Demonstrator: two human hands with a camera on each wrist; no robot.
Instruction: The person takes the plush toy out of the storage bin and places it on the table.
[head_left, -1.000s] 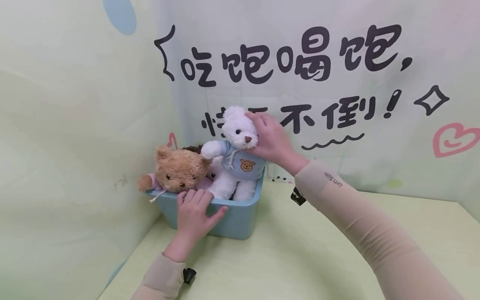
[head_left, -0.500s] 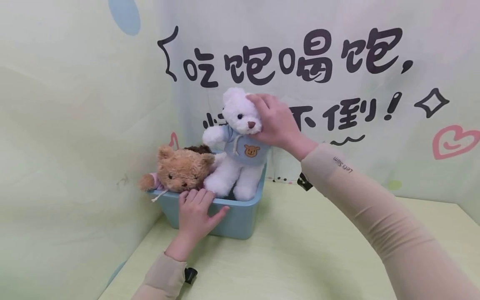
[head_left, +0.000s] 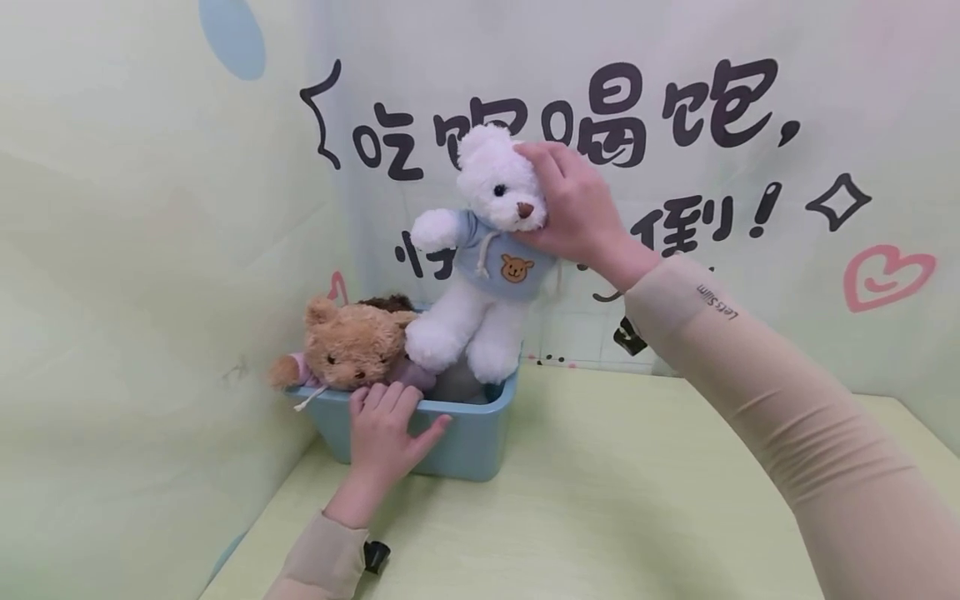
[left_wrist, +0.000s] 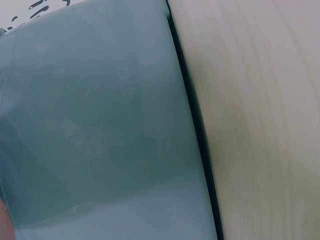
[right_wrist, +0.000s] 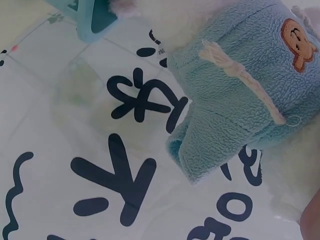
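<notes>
My right hand (head_left: 573, 200) grips a white teddy bear (head_left: 491, 187) by the side of its head and neck, fingers behind and thumb under the chin. The bear wears a light blue hoodie (right_wrist: 240, 95) with a bear-face patch and hangs upright, its feet level with the rim of a blue plastic bin (head_left: 457, 446). My left hand (head_left: 386, 429) holds the bin's near rim, fingers curled over the edge and thumb out along the outer wall. A tan teddy bear (head_left: 352, 343) in pink leans in the bin's left side, with one arm over the edge.
Something dark brown and furry (head_left: 386, 302) shows behind the tan bear. The bin stands on a pale wooden table (head_left: 600, 483), close to the left wall sheet (head_left: 150, 333). A printed backdrop (head_left: 750, 250) with black characters hangs at the back.
My right hand has lifted the white bear from inside the bin, up and slightly right, so its legs now show in full. My left hand has stayed on the rim.
</notes>
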